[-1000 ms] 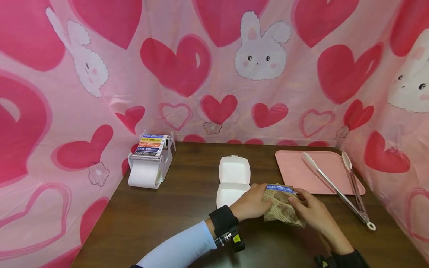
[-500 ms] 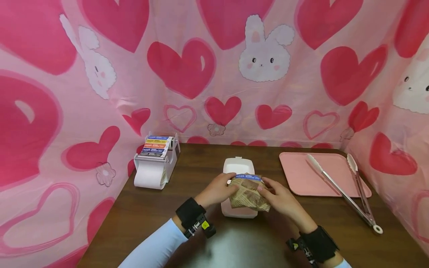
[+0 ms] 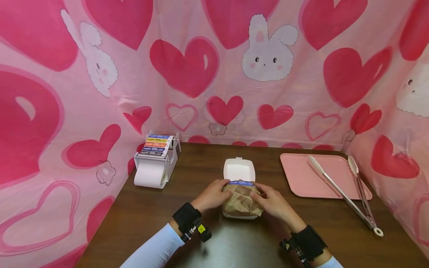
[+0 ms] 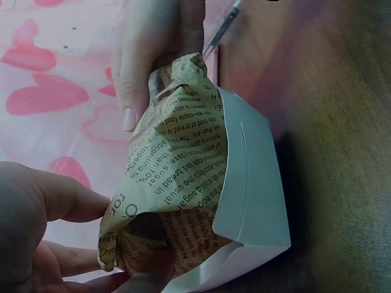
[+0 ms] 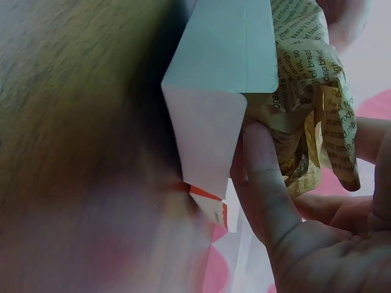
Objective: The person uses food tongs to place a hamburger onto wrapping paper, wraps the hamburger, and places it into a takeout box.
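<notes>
A food package wrapped in brown newsprint paper [image 3: 242, 204] has a blue label strip [image 3: 242, 183] along its far edge. It sits in the near half of a white takeout box [image 3: 239, 169], whose lid stands open behind it. My left hand [image 3: 212, 196] grips the package's left side and my right hand [image 3: 272, 203] grips its right side. In the left wrist view the paper [image 4: 177, 152] bulges above the box wall [image 4: 259, 177]. The right wrist view shows the thumb [image 5: 263, 159] between the box's edge and the folded paper.
A dispenser with coloured label rolls [image 3: 152, 160] stands at the back left. On the right lies a pink tray [image 3: 298, 182], with metal tongs [image 3: 345, 201] resting across it and past its near edge. A pink heart-patterned cloth [image 3: 187, 74] walls the table [image 3: 140, 223].
Both hands carried the wrapped package left to over the white box, then lowered it into the box's near half. The head view shifted slightly.
</notes>
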Demonstrator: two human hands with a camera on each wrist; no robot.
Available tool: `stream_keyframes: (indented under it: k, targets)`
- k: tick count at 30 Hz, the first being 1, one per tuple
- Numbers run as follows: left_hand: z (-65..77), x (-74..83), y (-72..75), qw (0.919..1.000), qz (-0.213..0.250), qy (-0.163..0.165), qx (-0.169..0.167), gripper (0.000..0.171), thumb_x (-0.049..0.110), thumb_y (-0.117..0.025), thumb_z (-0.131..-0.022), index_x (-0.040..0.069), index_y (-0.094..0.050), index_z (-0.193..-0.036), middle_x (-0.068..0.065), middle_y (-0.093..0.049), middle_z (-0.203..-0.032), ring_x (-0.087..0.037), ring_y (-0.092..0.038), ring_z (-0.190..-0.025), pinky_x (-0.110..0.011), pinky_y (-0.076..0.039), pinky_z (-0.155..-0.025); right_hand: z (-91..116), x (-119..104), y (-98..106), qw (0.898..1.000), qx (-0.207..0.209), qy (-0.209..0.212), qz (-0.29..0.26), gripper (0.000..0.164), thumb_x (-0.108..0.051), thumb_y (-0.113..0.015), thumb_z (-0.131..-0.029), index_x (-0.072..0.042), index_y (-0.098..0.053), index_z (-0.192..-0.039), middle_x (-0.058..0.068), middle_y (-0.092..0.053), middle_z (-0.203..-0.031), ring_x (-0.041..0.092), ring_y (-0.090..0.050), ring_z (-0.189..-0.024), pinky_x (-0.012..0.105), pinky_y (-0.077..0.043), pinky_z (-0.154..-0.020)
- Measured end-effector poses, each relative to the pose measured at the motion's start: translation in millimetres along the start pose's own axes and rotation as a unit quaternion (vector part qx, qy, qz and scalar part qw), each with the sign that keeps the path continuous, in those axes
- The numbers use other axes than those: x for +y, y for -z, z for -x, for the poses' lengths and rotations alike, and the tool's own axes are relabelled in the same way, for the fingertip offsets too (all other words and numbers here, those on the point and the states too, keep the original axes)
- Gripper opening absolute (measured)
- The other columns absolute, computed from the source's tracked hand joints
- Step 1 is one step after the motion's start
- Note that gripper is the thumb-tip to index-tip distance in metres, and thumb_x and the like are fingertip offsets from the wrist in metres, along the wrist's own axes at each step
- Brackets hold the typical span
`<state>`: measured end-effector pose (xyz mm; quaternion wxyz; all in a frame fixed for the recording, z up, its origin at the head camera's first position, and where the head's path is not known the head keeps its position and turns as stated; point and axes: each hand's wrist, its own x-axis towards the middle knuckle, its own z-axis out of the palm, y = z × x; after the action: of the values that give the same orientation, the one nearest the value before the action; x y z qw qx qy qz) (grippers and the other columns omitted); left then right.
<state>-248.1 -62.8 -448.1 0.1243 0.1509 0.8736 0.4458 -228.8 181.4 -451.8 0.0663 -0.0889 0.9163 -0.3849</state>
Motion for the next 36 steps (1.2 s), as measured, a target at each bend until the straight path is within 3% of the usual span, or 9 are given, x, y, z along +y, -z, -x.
stream_keyframes:
  k: [7, 14, 17, 21, 25, 28, 31, 36]
  targets:
    - [2.8, -5.0, -3.6, 0.9997, -0.025, -0.006, -0.006, 0.051, 0.027, -0.064, -0.096, 0.0, -0.056, -0.139, -0.018, -0.059, -0.127, -0.028, -0.056, -0.109, -0.052, -0.046, -0.1, 0.4, 4.9, -4.6, 0.999, -0.001, 0.015, 0.03, 0.061, -0.042, -0.066, -0.097, 0.0, -0.056, -0.141, 0.022, -0.06, -0.136, 0.038, -0.056, -0.125, 0.058, -0.043, -0.103]
    - [3.8, -11.6, -2.4, 0.9988, -0.045, -0.017, -0.013, 0.053, 0.032, -0.064, -0.096, 0.002, -0.057, -0.139, -0.016, -0.058, -0.13, -0.029, -0.052, -0.116, -0.053, -0.045, -0.101, -1.2, 7.2, -9.1, 0.998, 0.012, 0.028, 0.06, 0.056, -0.037, -0.07, -0.095, -0.001, -0.061, -0.136, 0.013, -0.061, -0.11, 0.025, -0.059, -0.097, 0.044, -0.049, -0.085]
    - [4.5, -16.2, 2.0, 0.9972, -0.065, -0.033, -0.018, 0.057, 0.039, -0.066, -0.096, 0.005, -0.057, -0.141, -0.013, -0.056, -0.13, -0.028, -0.048, -0.119, -0.052, -0.045, -0.099, 0.4, 8.6, -6.9, 0.998, 0.008, 0.029, 0.06, 0.056, -0.039, -0.071, -0.095, -0.002, -0.061, -0.136, 0.012, -0.058, -0.108, 0.024, -0.06, -0.096, 0.043, -0.05, -0.083]
    - [6.2, -24.1, 13.1, 0.9939, -0.081, -0.063, -0.042, 0.061, 0.044, -0.069, -0.094, 0.01, -0.056, -0.143, -0.011, -0.053, -0.133, -0.026, -0.046, -0.122, -0.051, -0.046, -0.099, 5.9, 13.3, 6.7, 0.998, -0.025, 0.043, 0.048, 0.062, -0.042, -0.068, -0.096, -0.001, -0.055, -0.141, 0.017, -0.058, -0.12, 0.029, -0.064, -0.105, 0.047, -0.053, -0.087]
    - [8.1, -30.9, 24.4, 0.9872, -0.103, -0.095, -0.075, 0.065, 0.045, -0.074, -0.09, 0.015, -0.055, -0.144, -0.008, -0.053, -0.14, -0.026, -0.045, -0.129, -0.051, -0.044, -0.104, 12.4, 21.0, 25.8, 0.992, -0.102, 0.069, 0.029, 0.069, -0.041, -0.069, -0.096, -0.002, -0.046, -0.149, 0.017, -0.054, -0.129, 0.031, -0.061, -0.111, 0.046, -0.053, -0.088]
    - [9.1, -34.3, 28.2, 0.9842, -0.116, -0.1, -0.09, 0.07, 0.049, -0.075, -0.089, 0.018, -0.053, -0.147, -0.005, -0.052, -0.145, -0.024, -0.043, -0.134, -0.051, -0.041, -0.107, 14.1, 25.9, 33.6, 0.984, -0.148, 0.099, 0.025, 0.075, -0.038, -0.071, -0.095, -0.001, -0.041, -0.152, 0.018, -0.051, -0.135, 0.032, -0.059, -0.112, 0.048, -0.053, -0.09]
    - [9.7, -37.3, 28.4, 0.9842, -0.117, -0.095, -0.093, 0.073, 0.051, -0.074, -0.089, 0.02, -0.05, -0.15, -0.004, -0.051, -0.146, -0.024, -0.042, -0.134, -0.052, -0.041, -0.108, 12.5, 28.9, 32.6, 0.978, -0.161, 0.127, 0.031, 0.076, -0.038, -0.072, -0.094, 0.001, -0.041, -0.151, 0.02, -0.052, -0.134, 0.033, -0.061, -0.111, 0.051, -0.053, -0.09]
    - [8.3, -41.8, 25.8, 0.9841, -0.118, -0.096, -0.092, 0.073, 0.046, -0.075, -0.09, 0.021, -0.048, -0.152, -0.005, -0.051, -0.147, -0.025, -0.043, -0.133, -0.053, -0.041, -0.108, 9.4, 29.1, 24.6, 0.977, -0.146, 0.144, 0.058, 0.071, -0.037, -0.074, -0.092, 0.001, -0.047, -0.146, 0.019, -0.057, -0.127, 0.033, -0.064, -0.108, 0.047, -0.055, -0.088]
